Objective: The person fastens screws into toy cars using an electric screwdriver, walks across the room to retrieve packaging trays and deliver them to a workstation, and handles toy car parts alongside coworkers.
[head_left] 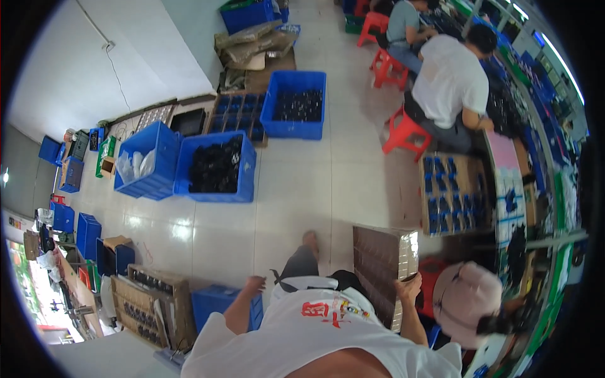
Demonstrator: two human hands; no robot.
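My right hand (409, 288) grips the edge of a brown, grid-patterned tray (377, 255), held upright beside my right leg. One side of the tray shines with glare. Hanging free at my left side, my left hand (255, 285) holds nothing, its small fingers loosely apart. Below it is a blue bin (217, 302), with no contact that I can make out. One foot (310, 239) shows ahead of me on the tiled floor.
Ahead left stand blue bins (293, 129) of black parts. Trays of blue-and-black parts (454, 195) lie at the right, near a worker in white (450, 79) on a red stool (403, 135). Close on my right is a person in a pink hat (469, 296). A workbench (504, 164) runs along the right.
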